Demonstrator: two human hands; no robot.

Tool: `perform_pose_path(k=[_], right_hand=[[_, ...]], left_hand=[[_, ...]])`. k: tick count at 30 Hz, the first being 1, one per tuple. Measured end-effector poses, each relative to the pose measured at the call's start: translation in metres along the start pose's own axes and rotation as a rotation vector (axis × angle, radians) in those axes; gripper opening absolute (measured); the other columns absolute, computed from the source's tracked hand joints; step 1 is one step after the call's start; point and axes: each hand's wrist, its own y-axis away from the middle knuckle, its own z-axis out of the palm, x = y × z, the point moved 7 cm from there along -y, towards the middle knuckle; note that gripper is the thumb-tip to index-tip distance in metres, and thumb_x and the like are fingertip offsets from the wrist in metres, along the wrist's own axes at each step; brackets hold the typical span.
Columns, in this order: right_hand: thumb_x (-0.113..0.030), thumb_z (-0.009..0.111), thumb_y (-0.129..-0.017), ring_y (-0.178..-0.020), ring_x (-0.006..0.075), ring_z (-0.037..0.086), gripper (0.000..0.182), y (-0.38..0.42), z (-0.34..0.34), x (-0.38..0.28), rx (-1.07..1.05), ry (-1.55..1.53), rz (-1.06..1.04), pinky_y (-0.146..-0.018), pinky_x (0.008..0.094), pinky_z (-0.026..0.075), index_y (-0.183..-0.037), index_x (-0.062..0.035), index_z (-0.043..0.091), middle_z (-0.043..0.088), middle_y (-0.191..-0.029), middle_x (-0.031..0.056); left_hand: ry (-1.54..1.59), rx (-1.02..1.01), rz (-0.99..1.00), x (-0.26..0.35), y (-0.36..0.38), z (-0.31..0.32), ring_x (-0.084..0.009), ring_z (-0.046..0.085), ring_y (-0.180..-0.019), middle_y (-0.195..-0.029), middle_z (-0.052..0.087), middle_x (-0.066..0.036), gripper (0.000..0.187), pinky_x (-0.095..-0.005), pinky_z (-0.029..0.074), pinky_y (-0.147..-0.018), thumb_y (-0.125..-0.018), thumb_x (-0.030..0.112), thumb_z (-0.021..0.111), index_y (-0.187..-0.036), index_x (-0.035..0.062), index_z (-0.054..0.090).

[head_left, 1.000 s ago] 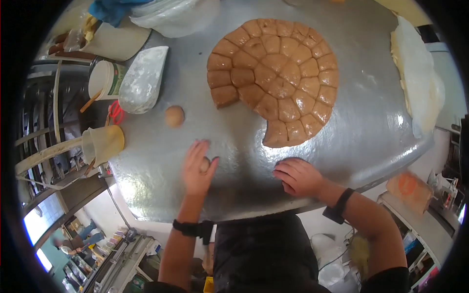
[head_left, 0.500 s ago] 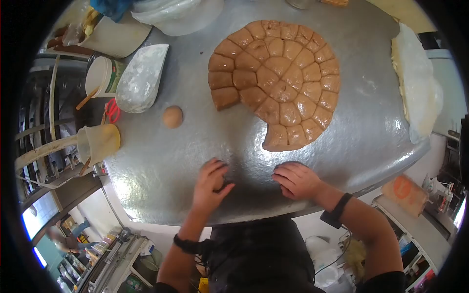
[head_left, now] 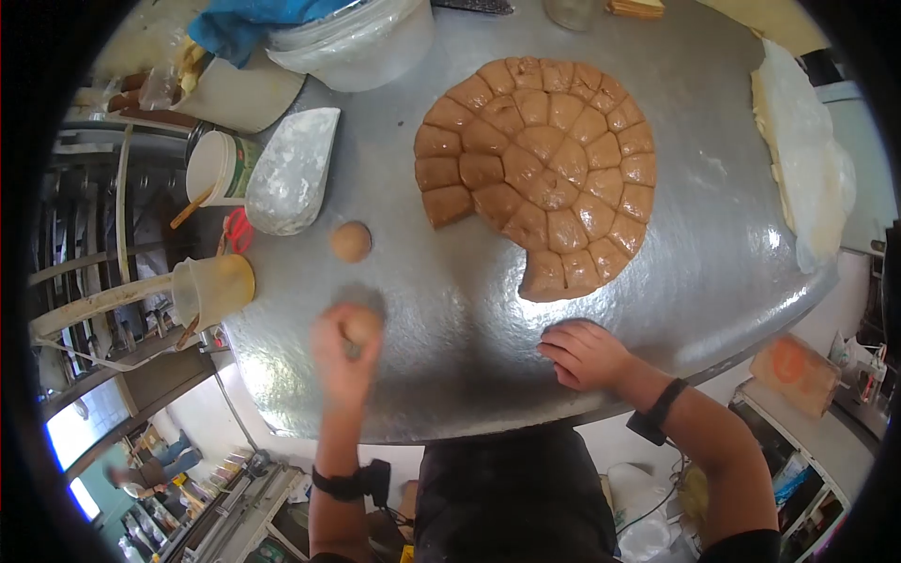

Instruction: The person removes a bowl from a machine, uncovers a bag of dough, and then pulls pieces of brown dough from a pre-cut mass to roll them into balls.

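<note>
Head view: left hand (head_left: 345,352) curled around a dough ball (head_left: 360,325) near the steel table (head_left: 450,328)'s front edge; right hand (head_left: 584,353) flat, fingers loosely bent, gripping nothing. Beyond: a finished ball (head_left: 351,241), floured scraper (head_left: 293,172), tub (head_left: 221,167). Farthest: scored dough disc (head_left: 542,167). Bare metal lay between hands and disc.

A bakery or commercial kitchen is showing here: a big steel worktable (head_left: 713,244) is carrying a round slab of brown dough scored into portions (head_left: 540,164). A floury scoop (head_left: 293,174), tubs (head_left: 218,169) and plastic-covered dough (head_left: 807,159) are sitting along its edges.
</note>
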Motion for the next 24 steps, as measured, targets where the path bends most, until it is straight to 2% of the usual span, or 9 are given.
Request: perform_pose_path(k=[4, 7, 9, 11, 13, 15, 19, 22, 24], right_hand=[[-0.016, 0.069, -0.070, -0.111, 0.0247, 0.056, 0.046, -0.001, -0.002, -0.002, -0.020, -0.007, 0.008, -0.100, 0.0397, 0.044, -0.115, -0.0084, 0.061, 0.056, -0.120, 0.0064], [-0.016, 0.068, -0.070, -0.112, 0.0249, 0.055, 0.048, -0.001, -0.001, 0.000, -0.021, -0.013, 0.001, -0.101, 0.0397, 0.045, -0.116, -0.0082, 0.061, 0.056, -0.120, 0.0065], [-0.016, 0.068, -0.070, -0.113, 0.0249, 0.055, 0.048, 0.001, -0.002, 0.000, -0.014, -0.026, 0.007, -0.101, 0.0396, 0.044, -0.117, -0.0081, 0.061, 0.056, -0.120, 0.0066], [-0.016, 0.068, -0.071, -0.115, 0.0245, 0.054, 0.047, 0.000, -0.006, -0.003, 0.001, -0.001, -0.002, -0.102, 0.0394, 0.043, -0.116, -0.0079, 0.061, 0.056, -0.121, 0.0067], [-0.015, 0.067, -0.071, -0.113, 0.0252, 0.055, 0.046, -0.002, -0.005, -0.002, -0.026, -0.007, 0.008, -0.101, 0.0400, 0.044, -0.116, -0.0082, 0.061, 0.057, -0.120, 0.0067], [-0.014, 0.067, -0.072, -0.111, 0.0259, 0.057, 0.045, -0.001, -0.004, -0.002, -0.049, -0.005, 0.025, -0.099, 0.0407, 0.046, -0.116, -0.0086, 0.061, 0.058, -0.118, 0.0068], [-0.019, 0.068, -0.072, -0.115, 0.0242, 0.053, 0.046, 0.003, 0.001, 0.000, -0.022, 0.038, -0.003, -0.101, 0.0399, 0.042, -0.116, -0.0071, 0.060, 0.056, -0.121, 0.0069], [-0.019, 0.066, -0.074, -0.115, 0.0244, 0.053, 0.045, 0.003, 0.002, -0.004, -0.049, 0.043, -0.015, -0.101, 0.0386, 0.042, -0.117, -0.0070, 0.059, 0.055, -0.121, 0.0066], [-0.014, 0.067, -0.070, -0.113, 0.0254, 0.056, 0.047, 0.000, -0.004, -0.004, -0.006, 0.020, -0.003, -0.099, 0.0401, 0.045, -0.117, -0.0079, 0.060, 0.057, -0.119, 0.0064]], left_hand=[[-0.001, 0.202, -0.155, -0.067, -0.053, -0.022, -0.0329, 0.057, -0.105, -0.117, 0.059, -0.017, 0.059, -0.0432, 0.045, -0.091, -0.071, 0.009, 0.081, -0.123, 0.0025, 0.054], [-0.218, 0.191, 0.016, -0.066, -0.069, -0.010, -0.0334, 0.055, -0.107, -0.117, 0.059, -0.017, 0.062, -0.0456, 0.042, -0.095, -0.070, 0.010, 0.082, -0.124, 0.0017, 0.053], [-0.283, 0.439, 0.082, -0.012, -0.051, -0.029, -0.0350, 0.054, -0.110, -0.118, 0.059, -0.018, 0.061, -0.0463, 0.039, -0.099, -0.072, 0.011, 0.080, -0.125, 0.0019, 0.053], [-0.171, 0.288, 0.167, 0.030, -0.034, -0.015, -0.0371, 0.053, -0.113, -0.123, 0.057, -0.019, 0.059, -0.0453, 0.040, -0.100, -0.075, 0.011, 0.077, -0.128, 0.0014, 0.051], [-0.147, -0.047, 0.283, 0.057, -0.004, 0.048, -0.0388, 0.053, -0.113, -0.125, 0.054, -0.020, 0.060, -0.0445, 0.041, -0.099, -0.078, 0.013, 0.075, -0.130, 0.0004, 0.048], [0.048, -0.224, 0.319, 0.104, 0.008, 0.096, -0.0395, 0.054, -0.110, -0.124, 0.054, -0.020, 0.058, -0.0451, 0.044, -0.095, -0.079, 0.017, 0.074, -0.128, -0.0011, 0.049], [0.199, -0.138, 0.340, 0.154, -0.004, 0.148, -0.0411, 0.054, -0.109, -0.122, 0.055, -0.021, 0.053, -0.0473, 0.045, -0.092, -0.079, 0.019, 0.075, -0.124, 0.0004, 0.053], [0.273, -0.065, 0.140, 0.152, -0.010, 0.162, -0.0395, 0.056, -0.107, -0.116, 0.058, -0.019, 0.050, -0.0468, 0.047, -0.089, -0.078, 0.019, 0.075, -0.121, 0.0035, 0.055], [0.462, -0.194, -0.024, 0.140, -0.018, 0.168, -0.0385, 0.059, -0.100, -0.109, 0.062, -0.017, 0.045, -0.0445, 0.049, -0.085, -0.077, 0.017, 0.074, -0.116, 0.0042, 0.057]])
